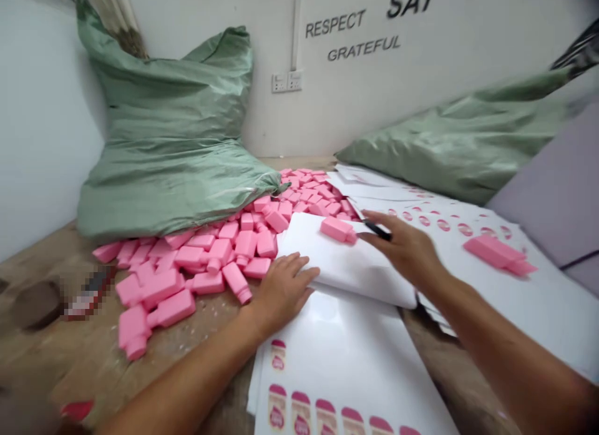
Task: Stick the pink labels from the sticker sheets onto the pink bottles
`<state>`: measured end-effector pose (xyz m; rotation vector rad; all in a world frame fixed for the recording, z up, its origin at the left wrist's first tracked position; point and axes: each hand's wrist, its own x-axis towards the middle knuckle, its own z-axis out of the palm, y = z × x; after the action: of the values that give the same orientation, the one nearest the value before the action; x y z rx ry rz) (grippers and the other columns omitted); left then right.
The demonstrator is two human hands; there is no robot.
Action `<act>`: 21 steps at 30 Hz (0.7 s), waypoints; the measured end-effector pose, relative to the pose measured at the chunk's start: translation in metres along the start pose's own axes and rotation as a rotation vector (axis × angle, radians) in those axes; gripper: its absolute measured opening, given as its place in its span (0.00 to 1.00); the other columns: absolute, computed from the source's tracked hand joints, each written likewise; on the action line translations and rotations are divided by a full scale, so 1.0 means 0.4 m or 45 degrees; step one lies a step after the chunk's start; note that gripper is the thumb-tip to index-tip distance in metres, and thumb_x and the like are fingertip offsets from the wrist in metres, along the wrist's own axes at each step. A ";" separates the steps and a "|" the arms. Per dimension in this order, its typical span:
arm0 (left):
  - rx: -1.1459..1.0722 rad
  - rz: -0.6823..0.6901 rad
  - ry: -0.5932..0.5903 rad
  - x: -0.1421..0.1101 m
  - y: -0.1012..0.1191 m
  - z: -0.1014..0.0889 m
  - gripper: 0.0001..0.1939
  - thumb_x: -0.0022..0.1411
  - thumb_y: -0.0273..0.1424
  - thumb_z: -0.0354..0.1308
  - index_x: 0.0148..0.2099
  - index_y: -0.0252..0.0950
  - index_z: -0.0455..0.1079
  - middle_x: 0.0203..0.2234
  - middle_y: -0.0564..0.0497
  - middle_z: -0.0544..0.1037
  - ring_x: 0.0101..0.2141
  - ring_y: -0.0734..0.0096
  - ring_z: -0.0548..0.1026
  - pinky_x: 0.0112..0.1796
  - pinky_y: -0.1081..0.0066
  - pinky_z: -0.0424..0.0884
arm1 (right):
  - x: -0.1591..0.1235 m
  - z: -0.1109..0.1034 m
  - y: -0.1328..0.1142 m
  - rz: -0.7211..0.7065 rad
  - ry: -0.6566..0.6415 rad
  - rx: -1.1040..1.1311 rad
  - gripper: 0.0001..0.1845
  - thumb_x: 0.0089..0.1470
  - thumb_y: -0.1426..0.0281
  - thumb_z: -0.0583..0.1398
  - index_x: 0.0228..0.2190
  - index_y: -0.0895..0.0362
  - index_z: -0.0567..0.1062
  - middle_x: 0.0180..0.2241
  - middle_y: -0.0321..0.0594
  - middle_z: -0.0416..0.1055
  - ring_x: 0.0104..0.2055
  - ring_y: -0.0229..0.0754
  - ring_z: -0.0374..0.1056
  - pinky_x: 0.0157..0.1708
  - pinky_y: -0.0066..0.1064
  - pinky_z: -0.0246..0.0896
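Observation:
My left hand lies flat with its fingers stretched over the left edge of a folded white pad. A small pink plastic bottle lies on its side on the pad, its neck toward my right hand. That hand is closed around a short black pen-like tool; its exact kind is unclear. Under the pad's near edge is a white sheet of stickers, with rows of pink and cream labels at its near end. Left of the pad lies a heap of pink bottles.
A large green woven sack leans over the heap. Another green sack lies against the wall at right. Label sheets spread at right, a blurred pink bottle on them. A dark round object stands at far left.

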<state>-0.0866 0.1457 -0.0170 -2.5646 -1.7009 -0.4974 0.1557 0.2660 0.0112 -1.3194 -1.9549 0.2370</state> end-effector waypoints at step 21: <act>-0.660 -0.612 0.160 -0.136 0.001 -0.105 0.23 0.61 0.38 0.57 0.56 0.35 0.60 0.52 0.41 0.73 0.49 0.56 0.73 0.48 0.55 0.71 | -0.559 -0.108 -0.206 0.380 -0.328 0.372 0.17 0.59 0.57 0.54 0.42 0.51 0.78 0.39 0.42 0.81 0.39 0.49 0.76 0.36 0.37 0.70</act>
<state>-0.1160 0.0889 0.0081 -2.2997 -2.4009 -1.2364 0.1668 0.0265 -0.0221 -1.4317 -1.8313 0.8427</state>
